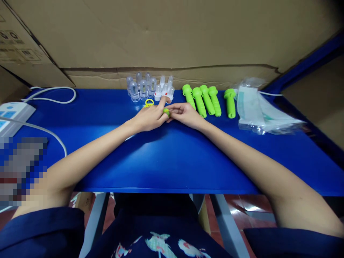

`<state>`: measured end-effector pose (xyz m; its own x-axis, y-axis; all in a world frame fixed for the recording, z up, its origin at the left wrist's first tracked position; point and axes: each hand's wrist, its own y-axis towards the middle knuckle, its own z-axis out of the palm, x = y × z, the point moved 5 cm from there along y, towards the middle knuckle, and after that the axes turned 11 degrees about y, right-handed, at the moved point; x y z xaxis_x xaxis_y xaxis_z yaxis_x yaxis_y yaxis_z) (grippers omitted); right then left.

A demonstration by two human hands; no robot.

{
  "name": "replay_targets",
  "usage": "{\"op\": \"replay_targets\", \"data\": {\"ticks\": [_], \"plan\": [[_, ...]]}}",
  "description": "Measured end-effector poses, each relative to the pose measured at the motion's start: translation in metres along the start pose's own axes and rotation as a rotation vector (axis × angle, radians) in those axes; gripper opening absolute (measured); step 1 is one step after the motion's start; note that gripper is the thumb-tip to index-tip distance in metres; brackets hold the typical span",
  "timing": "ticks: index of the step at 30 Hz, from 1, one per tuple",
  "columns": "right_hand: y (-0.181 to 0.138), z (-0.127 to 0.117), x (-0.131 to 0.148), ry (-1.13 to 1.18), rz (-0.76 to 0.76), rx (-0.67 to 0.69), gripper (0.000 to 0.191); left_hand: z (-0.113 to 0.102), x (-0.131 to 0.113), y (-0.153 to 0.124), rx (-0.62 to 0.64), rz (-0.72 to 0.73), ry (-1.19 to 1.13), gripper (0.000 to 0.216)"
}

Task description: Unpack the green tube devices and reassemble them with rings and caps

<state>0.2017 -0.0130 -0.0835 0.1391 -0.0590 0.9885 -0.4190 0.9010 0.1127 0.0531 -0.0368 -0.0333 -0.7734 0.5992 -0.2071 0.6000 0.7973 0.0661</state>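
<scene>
My left hand (150, 117) and my right hand (188, 114) meet over the middle of the blue table. Between their fingertips is a small yellow-green piece (166, 112), mostly covered, so its shape is unclear. Both hands are closed around it, though the left index finger reaches forward over the table. Just behind the left hand lies a yellow ring (149, 102). Beyond my fingers stand several clear domed capsules (134, 92) and smaller white-based clear capsules (158, 93), some with a red dot. Several lime-green ribbed handles (199, 103) lie beyond the right hand.
Another lime-green handle (230, 104) lies beside clear plastic bags (255, 111) on the right of the blue table (166, 161). A white power strip (16, 114) with cables and a blurred-out object (21, 165) are at left. Cardboard (172, 36) walls the back.
</scene>
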Motion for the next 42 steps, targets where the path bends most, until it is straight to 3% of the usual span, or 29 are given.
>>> {"op": "replay_targets", "data": {"ticks": [5,12,19,24,30,42], "plan": [[-0.002,0.003,0.004,-0.153,-0.084,-0.024,0.024,0.002,-0.007,-0.005,-0.015,-0.058,0.151,0.054],[-0.004,0.005,0.006,-0.231,-0.123,-0.046,0.044,0.001,0.001,-0.003,-0.089,-0.072,0.129,0.061],[-0.006,0.004,0.006,-0.341,-0.173,-0.048,0.039,0.004,0.0,-0.004,-0.142,-0.074,0.135,0.063],[-0.007,0.004,0.009,-0.317,-0.227,-0.059,0.034,0.004,0.001,-0.004,-0.234,-0.027,0.133,0.063],[-0.003,0.004,0.009,-0.241,-0.289,-0.029,0.049,0.008,0.004,-0.004,-0.341,0.071,0.176,0.058],[-0.002,0.004,0.014,-0.117,-0.228,-0.018,0.063,0.011,0.007,-0.003,-0.432,0.137,0.13,0.055]]}}
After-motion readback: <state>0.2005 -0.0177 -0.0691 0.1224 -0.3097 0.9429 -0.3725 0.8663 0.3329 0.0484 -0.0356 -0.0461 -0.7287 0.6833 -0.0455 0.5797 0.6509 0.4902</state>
